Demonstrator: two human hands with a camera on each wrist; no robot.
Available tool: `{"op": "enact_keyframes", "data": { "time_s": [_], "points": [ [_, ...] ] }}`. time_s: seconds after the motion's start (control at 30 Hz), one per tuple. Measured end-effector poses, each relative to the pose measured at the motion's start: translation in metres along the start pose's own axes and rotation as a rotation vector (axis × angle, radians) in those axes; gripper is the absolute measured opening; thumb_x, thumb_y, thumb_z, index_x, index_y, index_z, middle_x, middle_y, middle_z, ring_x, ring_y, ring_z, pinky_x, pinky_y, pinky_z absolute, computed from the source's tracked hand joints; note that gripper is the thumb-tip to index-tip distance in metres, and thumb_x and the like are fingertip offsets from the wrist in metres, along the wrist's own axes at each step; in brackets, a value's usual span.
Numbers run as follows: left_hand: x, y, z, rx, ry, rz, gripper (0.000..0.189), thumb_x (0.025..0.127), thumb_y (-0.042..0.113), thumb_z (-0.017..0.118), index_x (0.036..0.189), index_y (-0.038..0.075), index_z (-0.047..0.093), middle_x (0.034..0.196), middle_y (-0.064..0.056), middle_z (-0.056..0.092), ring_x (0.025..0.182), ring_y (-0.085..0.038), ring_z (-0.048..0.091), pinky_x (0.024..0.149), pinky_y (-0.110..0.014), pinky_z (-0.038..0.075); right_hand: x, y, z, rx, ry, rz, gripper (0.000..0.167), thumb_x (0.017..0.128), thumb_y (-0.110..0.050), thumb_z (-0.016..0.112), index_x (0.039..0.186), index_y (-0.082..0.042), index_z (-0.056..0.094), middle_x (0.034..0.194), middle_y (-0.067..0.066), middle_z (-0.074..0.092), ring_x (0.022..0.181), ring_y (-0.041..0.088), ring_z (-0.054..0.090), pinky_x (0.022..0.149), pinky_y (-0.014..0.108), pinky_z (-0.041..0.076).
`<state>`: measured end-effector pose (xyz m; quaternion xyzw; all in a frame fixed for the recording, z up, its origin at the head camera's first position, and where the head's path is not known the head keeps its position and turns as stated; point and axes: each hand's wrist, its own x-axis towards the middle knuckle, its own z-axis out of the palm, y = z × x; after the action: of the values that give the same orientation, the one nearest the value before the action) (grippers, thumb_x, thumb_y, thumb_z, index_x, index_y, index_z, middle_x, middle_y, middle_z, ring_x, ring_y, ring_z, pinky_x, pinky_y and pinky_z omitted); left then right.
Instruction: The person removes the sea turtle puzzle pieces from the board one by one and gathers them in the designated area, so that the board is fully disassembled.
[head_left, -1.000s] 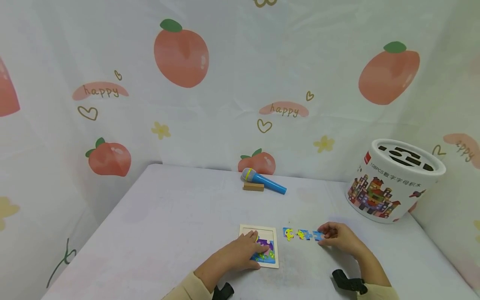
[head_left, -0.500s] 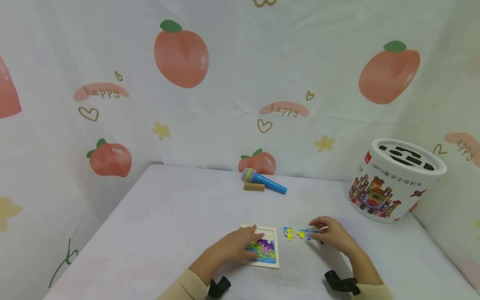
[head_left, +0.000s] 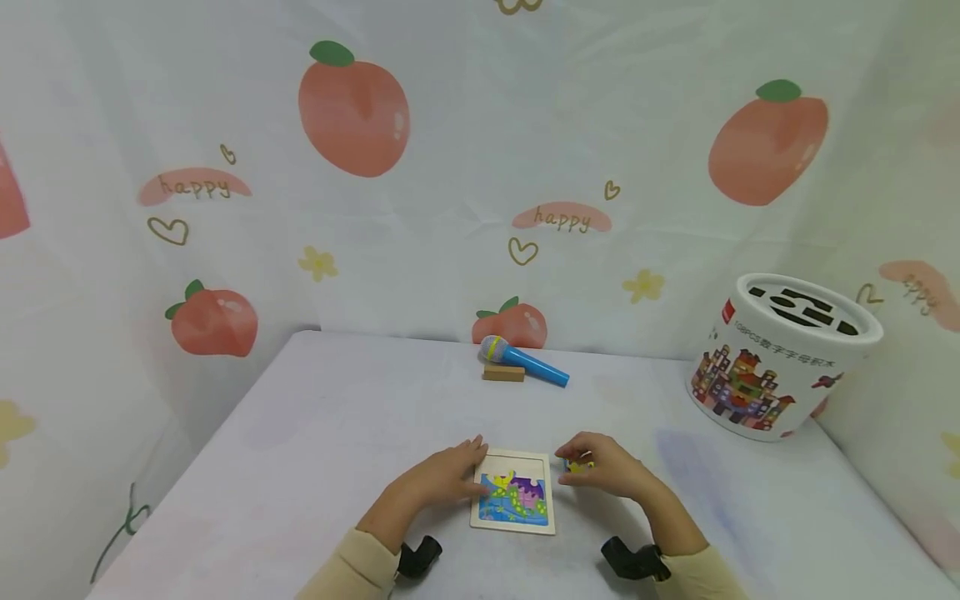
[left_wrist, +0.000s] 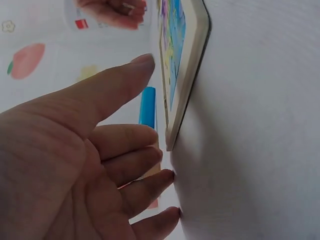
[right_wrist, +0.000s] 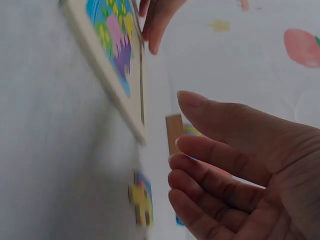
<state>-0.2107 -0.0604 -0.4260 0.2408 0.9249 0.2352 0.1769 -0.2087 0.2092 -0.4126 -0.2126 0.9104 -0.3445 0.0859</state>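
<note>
A square wooden puzzle board (head_left: 513, 527) lies on the table, its lower part filled with blue, purple, pink and yellow pieces and a bare wood strip along its top. My left hand (head_left: 442, 477) is at the board's left edge, fingers extended and thumb apart in the left wrist view. Just right of the board, a loose yellow-and-blue puzzle piece (right_wrist: 142, 200) lies on the table. Around it hovers my right hand (head_left: 609, 468), thumb and fingers spread and apart from the piece in the right wrist view. Whether other pieces lie under that hand is hidden.
Behind the board, a blue toy microphone (head_left: 536, 365) lies beside a small brown wooden block (head_left: 503, 374). A large white bucket (head_left: 780, 358) with a slotted lid stands at the back right. A printed cloth hangs behind the white table (head_left: 337, 417).
My right hand has moved left from the far end of the row of loose pieces towards the board. My left hand has drawn back from over the puzzle to its left edge.
</note>
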Motion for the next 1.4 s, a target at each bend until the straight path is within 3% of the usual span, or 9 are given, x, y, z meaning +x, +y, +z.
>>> {"op": "enact_keyframes", "data": {
  "time_s": [0.2, 0.57, 0.8, 1.4],
  "points": [
    [-0.003, 0.001, 0.0, 0.017, -0.01, -0.005, 0.075, 0.084, 0.038, 0.067, 0.142, 0.003, 0.036, 0.152, -0.013, 0.03, 0.141, -0.031, 0.025, 0.113, -0.049, 0.023, 0.023, -0.02, 0.015, 0.025, -0.064, -0.049, 0.034, 0.078, -0.017, 0.075, 0.106, 0.0, 0.066, 0.094, 0.006, 0.064, 0.084, 0.015, 0.057, 0.075, 0.023, 0.052],
    [-0.004, 0.002, -0.002, 0.033, -0.014, 0.024, 0.078, 0.082, 0.036, 0.069, 0.143, 0.001, 0.035, 0.151, -0.015, 0.03, 0.141, -0.032, 0.024, 0.112, -0.052, 0.024, 0.04, -0.042, 0.045, 0.1, -0.15, -0.018, 0.027, 0.078, -0.01, 0.074, 0.103, -0.003, 0.068, 0.093, 0.004, 0.065, 0.079, 0.013, 0.057, 0.069, 0.022, 0.053],
    [-0.004, 0.001, -0.001, 0.025, -0.022, 0.03, 0.078, 0.082, 0.036, 0.069, 0.143, 0.001, 0.034, 0.152, -0.015, 0.029, 0.142, -0.032, 0.023, 0.112, -0.052, 0.023, 0.04, -0.04, 0.053, 0.092, -0.131, -0.011, 0.018, 0.078, -0.009, 0.074, 0.096, -0.004, 0.069, 0.082, 0.0, 0.061, 0.071, 0.011, 0.051, 0.062, 0.017, 0.046],
    [-0.003, -0.002, 0.002, 0.026, -0.029, 0.043, 0.078, 0.083, 0.035, 0.069, 0.142, -0.002, 0.034, 0.152, -0.016, 0.028, 0.142, -0.032, 0.022, 0.113, -0.053, 0.021, 0.041, -0.04, 0.065, 0.131, -0.101, 0.062, 0.006, 0.086, -0.008, 0.065, 0.09, -0.004, 0.066, 0.076, -0.002, 0.057, 0.07, 0.01, 0.049, 0.061, 0.017, 0.043]
  ]
}}
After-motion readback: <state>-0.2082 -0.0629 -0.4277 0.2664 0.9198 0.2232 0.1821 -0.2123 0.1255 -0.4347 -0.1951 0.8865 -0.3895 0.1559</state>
